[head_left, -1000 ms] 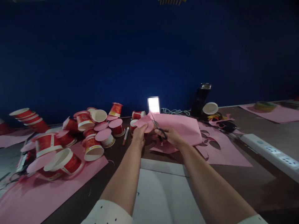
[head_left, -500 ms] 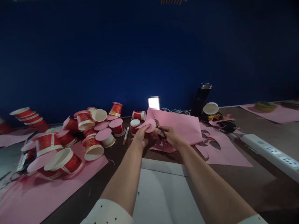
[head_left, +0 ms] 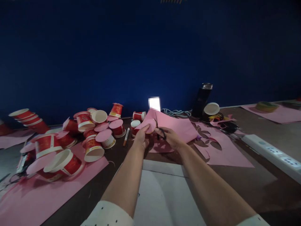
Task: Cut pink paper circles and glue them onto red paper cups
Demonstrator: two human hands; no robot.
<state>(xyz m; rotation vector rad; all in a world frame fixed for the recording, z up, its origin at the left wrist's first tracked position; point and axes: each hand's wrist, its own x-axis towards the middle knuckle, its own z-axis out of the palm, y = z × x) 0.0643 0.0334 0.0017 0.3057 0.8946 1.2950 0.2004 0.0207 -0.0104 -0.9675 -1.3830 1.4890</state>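
Pinched in my left hand [head_left: 141,138] is a sheet of pink paper [head_left: 175,124], with a rounded piece partly cut around near my thumb. My right hand [head_left: 170,137] grips black-handled scissors [head_left: 161,133], whose blades point up and away along the edge of the rounded part. The pink sheet spreads to the right behind my right hand. Just left of my left hand stands a red and white paper cup [head_left: 135,127], with another cup [head_left: 139,115] lying on its side behind it. A marker [head_left: 126,137] lies further left.
Several red paper cups [head_left: 86,121], some with pink discs, crowd the left over a pink sheet [head_left: 70,191]. On the right are a cut-out pink sheet [head_left: 231,153], a white power strip [head_left: 270,152], a dark flask [head_left: 201,100] and tape [head_left: 266,107]. A white board [head_left: 164,194] lies before me.
The pink sheet has folded and dropped lower on its right side. The scissors have turned a little more upright along the rounded edge. Both hands stay in nearly the same place.
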